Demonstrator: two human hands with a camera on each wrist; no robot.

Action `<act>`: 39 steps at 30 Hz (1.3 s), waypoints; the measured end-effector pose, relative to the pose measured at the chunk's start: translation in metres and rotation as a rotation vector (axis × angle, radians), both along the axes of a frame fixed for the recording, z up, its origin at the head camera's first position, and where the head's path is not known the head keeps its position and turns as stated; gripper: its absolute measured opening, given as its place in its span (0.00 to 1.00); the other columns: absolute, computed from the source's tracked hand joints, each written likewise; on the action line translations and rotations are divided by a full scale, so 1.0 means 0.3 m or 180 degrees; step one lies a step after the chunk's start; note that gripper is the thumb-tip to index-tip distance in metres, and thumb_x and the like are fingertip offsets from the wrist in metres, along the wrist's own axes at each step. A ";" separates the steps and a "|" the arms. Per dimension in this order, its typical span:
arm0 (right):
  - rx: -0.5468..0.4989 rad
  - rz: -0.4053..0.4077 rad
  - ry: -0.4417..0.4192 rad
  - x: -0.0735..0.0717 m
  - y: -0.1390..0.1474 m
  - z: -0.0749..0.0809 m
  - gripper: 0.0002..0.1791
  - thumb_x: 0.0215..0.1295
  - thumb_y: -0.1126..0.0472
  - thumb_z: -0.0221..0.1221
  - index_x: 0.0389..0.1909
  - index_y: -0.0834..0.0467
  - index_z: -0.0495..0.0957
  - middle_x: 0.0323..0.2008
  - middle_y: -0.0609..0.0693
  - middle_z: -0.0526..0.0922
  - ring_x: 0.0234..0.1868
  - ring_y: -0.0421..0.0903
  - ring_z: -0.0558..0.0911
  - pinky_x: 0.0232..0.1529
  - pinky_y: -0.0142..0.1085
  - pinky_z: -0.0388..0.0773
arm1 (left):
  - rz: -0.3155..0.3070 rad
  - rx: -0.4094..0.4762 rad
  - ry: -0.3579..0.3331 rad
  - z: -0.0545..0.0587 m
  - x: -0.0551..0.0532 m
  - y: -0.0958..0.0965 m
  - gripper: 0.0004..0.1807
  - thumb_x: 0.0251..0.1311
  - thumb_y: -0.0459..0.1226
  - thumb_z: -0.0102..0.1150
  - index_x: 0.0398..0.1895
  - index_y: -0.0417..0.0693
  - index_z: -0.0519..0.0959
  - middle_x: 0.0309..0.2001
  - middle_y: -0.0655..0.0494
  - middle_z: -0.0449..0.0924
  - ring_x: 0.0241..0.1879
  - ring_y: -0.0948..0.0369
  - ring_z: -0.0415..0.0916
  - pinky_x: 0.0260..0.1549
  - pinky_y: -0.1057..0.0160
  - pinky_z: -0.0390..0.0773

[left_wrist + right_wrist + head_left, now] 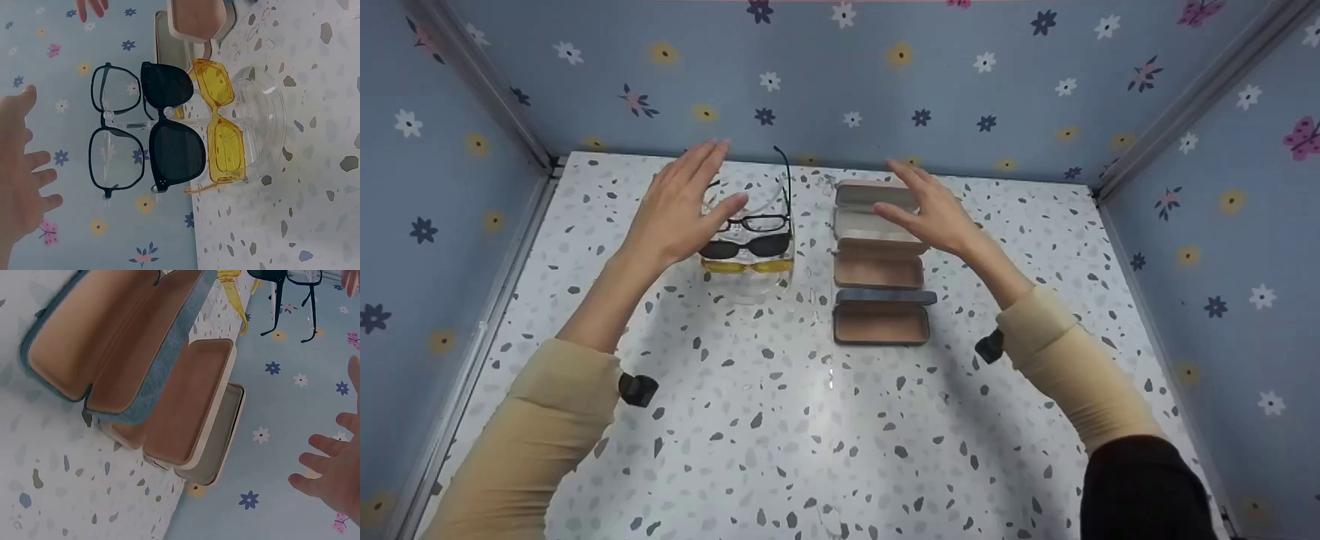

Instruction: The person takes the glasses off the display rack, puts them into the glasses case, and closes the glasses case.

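Observation:
My left hand [679,206] hovers with fingers extended beside a clear display stand [275,107] and holds nothing. On the stand sit black-framed glasses [91,154], dark sunglasses [177,152] and yellow glasses [228,143], one above another. The head view shows the left hand covering part of the black-framed pair. My right hand [934,214], fingers apart and holding nothing, is over the far end of a row of opened glasses cases. Nearest is a blue-grey case [881,325] with a tan lining; behind it are a tan-lined case [879,271] and a pale grey-lined case [859,223].
The cases and stand rest on a white speckled tabletop [780,435]. A blue flowered wall panel [810,82] rises behind it, with similar panels at both sides. A small black wrist camera [637,390] sits at the left cuff, another [990,346] at the right.

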State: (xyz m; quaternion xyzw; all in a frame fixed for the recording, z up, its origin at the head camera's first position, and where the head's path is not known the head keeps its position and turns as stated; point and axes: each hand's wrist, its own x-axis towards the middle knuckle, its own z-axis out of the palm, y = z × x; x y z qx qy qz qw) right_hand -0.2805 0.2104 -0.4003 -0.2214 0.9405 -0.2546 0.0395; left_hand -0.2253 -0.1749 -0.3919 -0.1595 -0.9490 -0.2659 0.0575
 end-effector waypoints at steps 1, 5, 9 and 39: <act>-0.0083 -0.0032 -0.0014 -0.001 -0.010 -0.006 0.43 0.73 0.34 0.55 0.82 0.45 0.53 0.82 0.55 0.56 0.82 0.60 0.58 0.80 0.62 0.54 | 0.0044 0.0116 -0.0020 -0.005 0.000 -0.010 0.43 0.74 0.64 0.45 0.84 0.59 0.47 0.84 0.49 0.48 0.83 0.44 0.45 0.81 0.37 0.45; -0.0478 -0.0156 -0.0038 -0.003 -0.055 -0.028 0.39 0.75 0.41 0.57 0.80 0.51 0.59 0.78 0.56 0.65 0.79 0.56 0.64 0.80 0.56 0.59 | 0.0222 0.0555 -0.0172 -0.025 -0.001 -0.048 0.43 0.73 0.63 0.48 0.84 0.61 0.49 0.84 0.50 0.50 0.82 0.43 0.47 0.78 0.33 0.49; -0.0947 -0.0274 -0.0089 -0.004 -0.107 -0.048 0.34 0.75 0.47 0.59 0.76 0.56 0.65 0.70 0.59 0.75 0.72 0.55 0.74 0.74 0.50 0.70 | 0.0402 0.0895 -0.0367 -0.046 -0.001 -0.083 0.44 0.71 0.65 0.48 0.84 0.64 0.48 0.84 0.47 0.48 0.83 0.42 0.45 0.77 0.29 0.48; -0.2079 -0.0601 -0.1058 0.017 -0.443 -0.143 0.19 0.76 0.51 0.59 0.54 0.62 0.82 0.42 0.55 0.82 0.45 0.46 0.81 0.55 0.46 0.85 | 0.1284 0.1485 -0.1152 -0.144 0.017 -0.147 0.43 0.71 0.69 0.41 0.77 0.49 0.65 0.65 0.42 0.78 0.63 0.48 0.76 0.41 0.60 0.77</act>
